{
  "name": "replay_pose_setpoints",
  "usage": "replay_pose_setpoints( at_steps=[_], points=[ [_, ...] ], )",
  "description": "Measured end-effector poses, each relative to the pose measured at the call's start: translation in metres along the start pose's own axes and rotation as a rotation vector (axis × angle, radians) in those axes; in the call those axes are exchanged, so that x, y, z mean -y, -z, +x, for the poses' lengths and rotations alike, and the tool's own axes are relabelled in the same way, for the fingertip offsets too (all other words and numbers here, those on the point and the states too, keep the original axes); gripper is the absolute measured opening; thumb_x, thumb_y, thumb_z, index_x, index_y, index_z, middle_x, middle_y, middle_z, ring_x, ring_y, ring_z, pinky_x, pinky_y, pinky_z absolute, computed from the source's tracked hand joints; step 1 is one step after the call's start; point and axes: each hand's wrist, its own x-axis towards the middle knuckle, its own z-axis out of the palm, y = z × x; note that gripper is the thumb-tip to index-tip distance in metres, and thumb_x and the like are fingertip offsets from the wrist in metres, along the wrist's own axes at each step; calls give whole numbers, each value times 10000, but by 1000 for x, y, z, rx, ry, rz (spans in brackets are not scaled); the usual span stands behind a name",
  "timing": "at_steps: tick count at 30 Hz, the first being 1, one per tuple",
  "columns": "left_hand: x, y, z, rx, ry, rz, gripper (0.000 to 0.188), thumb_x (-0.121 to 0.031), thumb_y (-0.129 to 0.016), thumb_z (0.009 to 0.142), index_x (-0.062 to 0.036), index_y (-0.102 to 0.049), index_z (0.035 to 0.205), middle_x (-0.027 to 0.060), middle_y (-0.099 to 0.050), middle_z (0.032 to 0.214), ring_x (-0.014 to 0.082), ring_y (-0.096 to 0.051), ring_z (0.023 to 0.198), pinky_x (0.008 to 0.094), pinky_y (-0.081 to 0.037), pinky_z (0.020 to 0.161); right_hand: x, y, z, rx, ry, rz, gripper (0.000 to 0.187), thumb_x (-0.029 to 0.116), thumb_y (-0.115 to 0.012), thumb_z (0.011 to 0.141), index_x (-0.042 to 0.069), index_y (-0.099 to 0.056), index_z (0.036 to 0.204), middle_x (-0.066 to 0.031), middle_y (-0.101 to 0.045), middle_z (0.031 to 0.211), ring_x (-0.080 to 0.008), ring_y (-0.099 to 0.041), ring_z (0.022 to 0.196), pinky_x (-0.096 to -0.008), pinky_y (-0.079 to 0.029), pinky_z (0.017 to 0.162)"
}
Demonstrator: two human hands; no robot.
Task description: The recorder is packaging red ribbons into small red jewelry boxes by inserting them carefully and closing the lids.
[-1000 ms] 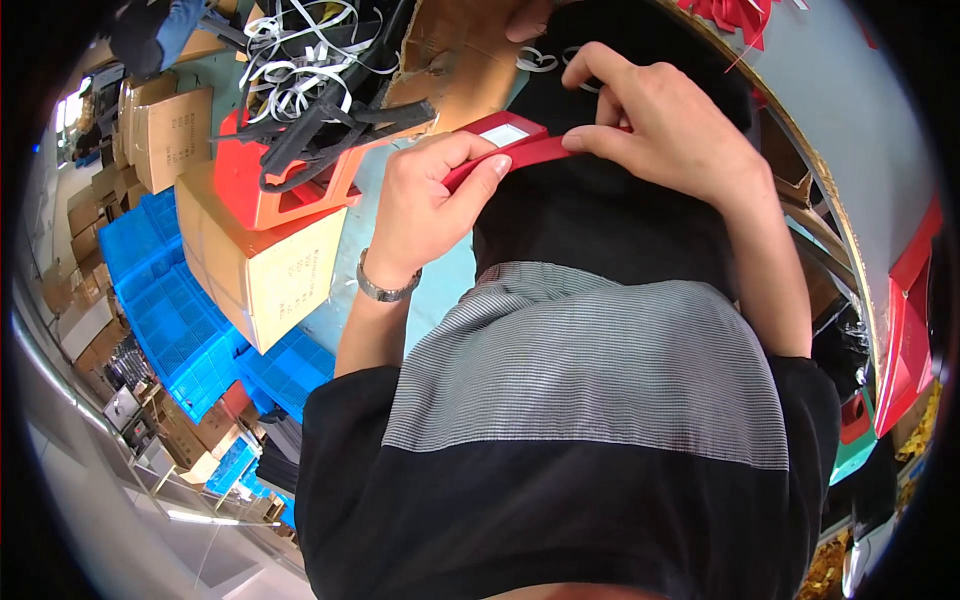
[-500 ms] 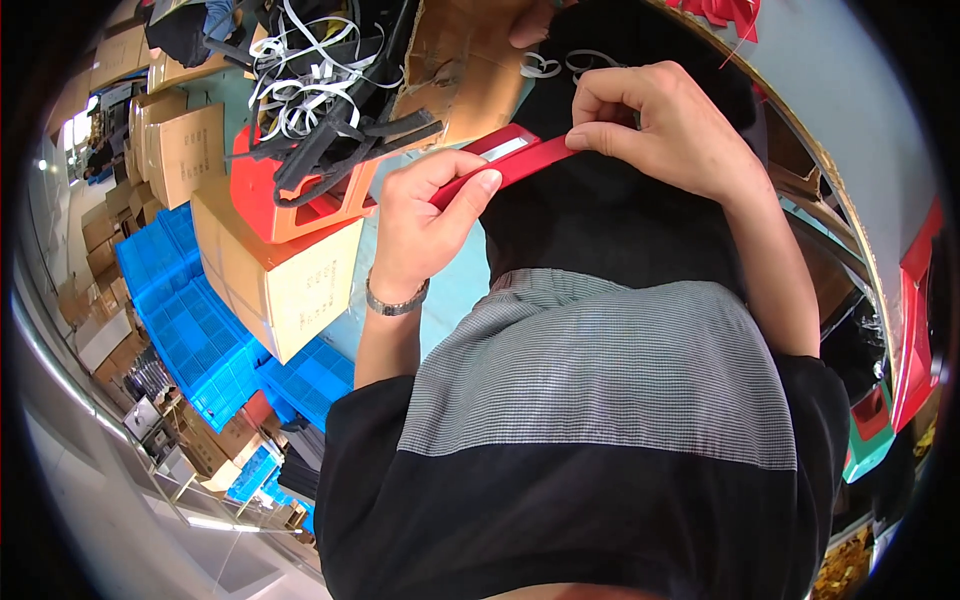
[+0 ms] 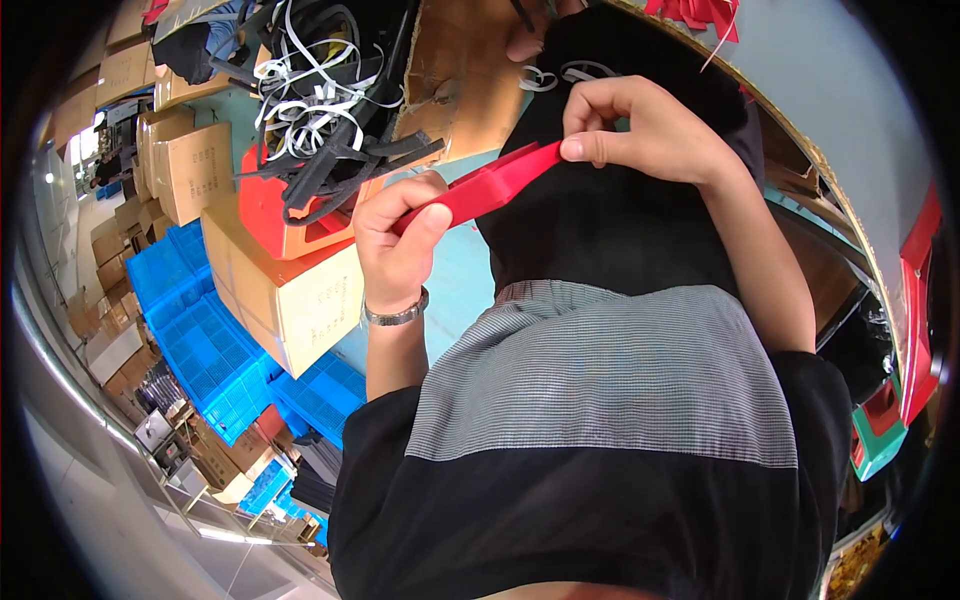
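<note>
A folded red strap [image 3: 487, 190], broad and flat, is stretched at a slant between my two hands above my black-clad lap [image 3: 610, 220]. My left hand [image 3: 395, 245], with a metal watch band [image 3: 398, 315] at the wrist, grips its lower left end, thumb on top and fingers curled beneath. At the upper right end, my right hand [image 3: 640, 130] pinches the strap's tip between thumb and fingers. One layer of the strap rises apart from the other near the middle. My right hand's remaining fingers are curled.
Tangled white and black strips [image 3: 320, 100] lie over an orange-red plastic stool [image 3: 265, 215] on a cardboard box [image 3: 315, 310]. Blue crates [image 3: 215, 345] stand farther left. A pale table [image 3: 830, 100] curves along the right, with red pieces [image 3: 700, 14] at its far end.
The strap has turned so its white patch no longer shows, and its two layers have shifted. My left hand has moved slightly left and down; the right still pinches the tip.
</note>
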Motion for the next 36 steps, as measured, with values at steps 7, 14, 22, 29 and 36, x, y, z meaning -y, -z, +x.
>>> replay_pose_setpoints(
  at_steps=[7, 14, 22, 29, 36],
  points=[
    [-5, 8, 2, -220, -120, -217, 239, -176, -648, 804, -15, -511, 694, 42, -511, 646, 155, -416, 618, 337, -357, 676, 44, 5, 12, -5, 264, 397, 215, 208, -682, 829, 19, -608, 757, 13, -583, 665, -54, -520, 614, -218, -426, 578],
    [-5, 13, 9, -179, -196, -355, 306, -225, -652, 791, -66, -444, 633, 17, -435, 574, 163, -348, 571, 351, -273, 609, 56, 1, 22, 64, 150, 108, 208, 196, -686, 807, 8, -624, 743, -24, -608, 635, -77, -574, 617, -236, -443, 579],
    [23, 31, 1, 74, -172, -575, 299, -228, -592, 839, -98, -612, 1108, 84, -628, 1138, 290, -513, 1146, 547, -278, 1055, 40, -5, 18, 113, 17, 316, 224, 137, -693, 817, 19, -514, 883, -25, -607, 711, -54, -554, 615, -198, -404, 577],
    [11, 3, 9, -190, -120, -533, 358, -242, -639, 796, -114, -362, 608, -10, -334, 547, 158, -343, 569, 343, -266, 632, 34, -9, 19, 112, 54, 366, 179, 91, -689, 815, 21, -532, 866, -26, -619, 761, -56, -555, 625, -190, -429, 587],
    [13, -6, 5, -203, -117, -609, 330, -235, -637, 787, -108, -376, 631, 3, -369, 596, 171, -368, 629, 358, -309, 710, 31, -13, 16, 138, 121, 405, 136, 103, -679, 826, 15, -578, 849, -13, -617, 770, -67, -552, 627, -201, -444, 588]
  ],
)
